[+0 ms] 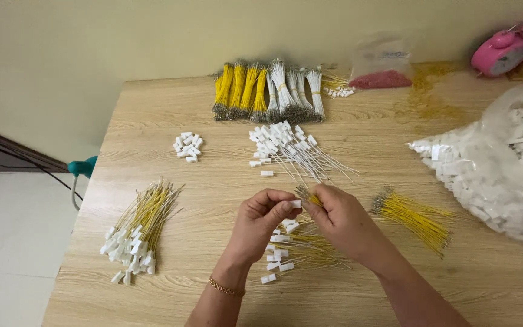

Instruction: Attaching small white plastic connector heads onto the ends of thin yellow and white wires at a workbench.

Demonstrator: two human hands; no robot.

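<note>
A small white plug (295,204) is pinched between the thumb and fingers of the left hand (260,223), over the middle of the tabletop (171,121) near its front edge. A thin bunch of yellow wires (309,195) is gripped tight by the right hand (341,219), and its tips are held right against the plug. Just under the hands, a small pile of yellow wires with white plugs (292,249) is seen. A bigger heap of the same kind (137,233) is laid by the left edge. Loose yellow wires (416,218) are spread to the right. A clear bag of white plugs (503,163) is set at the right edge. Tied wire bundles (267,91) are lined up at the back edge.
</note>
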